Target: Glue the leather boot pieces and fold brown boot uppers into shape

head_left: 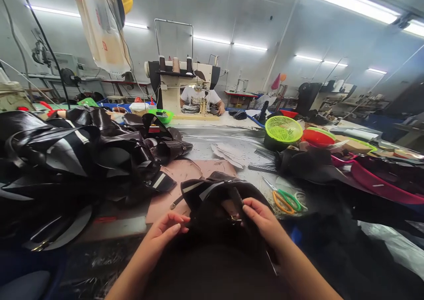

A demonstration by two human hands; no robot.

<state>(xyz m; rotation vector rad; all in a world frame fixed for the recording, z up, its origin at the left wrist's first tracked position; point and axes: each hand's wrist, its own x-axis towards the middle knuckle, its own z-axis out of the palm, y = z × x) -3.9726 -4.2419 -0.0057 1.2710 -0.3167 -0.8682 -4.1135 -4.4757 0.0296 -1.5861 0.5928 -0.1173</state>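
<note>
My right hand [261,216] pinches a narrow black strip [236,200] between thumb and fingers. The strip stands upright in front of a dark leather boot upper [215,185], which lies partly on a pinkish board [162,205]. A thin strap with a small buckle [176,202] sticks out to its left. My left hand [168,229] is at the near left side of the upper, fingers loosely bent and apart, with nothing visible in them. Whether its fingertips touch the dark material, I cannot tell. A small metal fitting [234,219] glints beside my right hand.
Glossy dark leather pieces [109,158] are heaped on the left. Scissors [285,200] with orange and green handles lie right of the upper. Beyond are black comb-like strips [263,166], a yellow-green basket [283,130] and a sewing machine [172,88] with a person behind it.
</note>
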